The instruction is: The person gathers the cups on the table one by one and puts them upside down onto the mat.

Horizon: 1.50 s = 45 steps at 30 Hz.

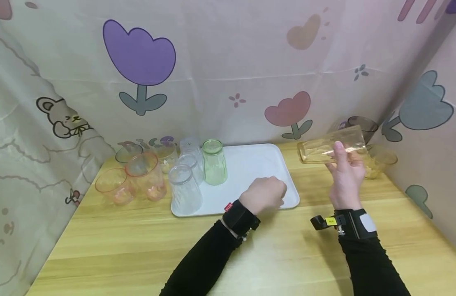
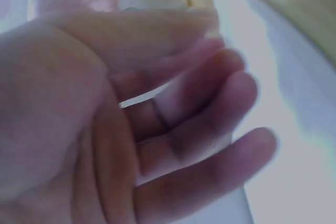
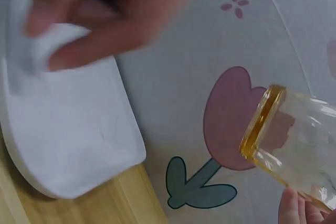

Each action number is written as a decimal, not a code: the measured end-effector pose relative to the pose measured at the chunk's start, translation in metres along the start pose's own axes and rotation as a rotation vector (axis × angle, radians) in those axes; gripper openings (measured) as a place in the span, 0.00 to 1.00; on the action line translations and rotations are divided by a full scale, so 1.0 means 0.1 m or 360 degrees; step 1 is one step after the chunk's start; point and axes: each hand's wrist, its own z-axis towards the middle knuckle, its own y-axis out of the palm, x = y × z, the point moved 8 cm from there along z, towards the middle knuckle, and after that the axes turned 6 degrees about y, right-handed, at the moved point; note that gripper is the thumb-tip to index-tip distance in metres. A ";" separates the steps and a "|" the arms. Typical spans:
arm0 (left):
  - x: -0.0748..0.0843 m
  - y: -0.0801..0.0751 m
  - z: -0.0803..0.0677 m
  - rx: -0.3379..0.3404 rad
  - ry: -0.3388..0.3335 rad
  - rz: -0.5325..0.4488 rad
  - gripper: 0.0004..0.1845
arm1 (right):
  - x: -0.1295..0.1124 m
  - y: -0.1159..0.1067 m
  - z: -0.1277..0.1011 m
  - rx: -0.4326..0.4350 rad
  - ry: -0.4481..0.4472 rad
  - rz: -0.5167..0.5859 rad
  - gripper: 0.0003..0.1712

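Observation:
My right hand (image 1: 346, 172) grips a yellow glass (image 1: 331, 150) lying sideways in the air, to the right of the white tray (image 1: 250, 164). In the right wrist view the yellow glass (image 3: 294, 145) shows its thick base, with a fingertip (image 3: 291, 209) under it. My left hand (image 1: 266, 195) rests over the tray's near right corner with fingers loosely curled and nothing in them. The left wrist view shows the palm and relaxed fingers (image 2: 199, 119) above the tray (image 2: 294, 129). On the tray's left part stand a green glass (image 1: 214, 161) upside down and three clear glasses (image 1: 185, 189).
Left of the tray stand two pink glasses (image 1: 146, 176) and others behind them (image 1: 128, 153). At the back right sit a dark glass (image 1: 362, 125) and a yellow glass (image 1: 379, 160). Flowered cloth walls (image 1: 228, 61) close three sides of the wooden table (image 1: 228, 246).

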 end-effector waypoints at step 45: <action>-0.35 -1.16 -0.65 0.0905 0.0148 -0.0342 0.38 | 0.78 0.72 -0.62 -0.1231 0.0706 -0.0478 0.29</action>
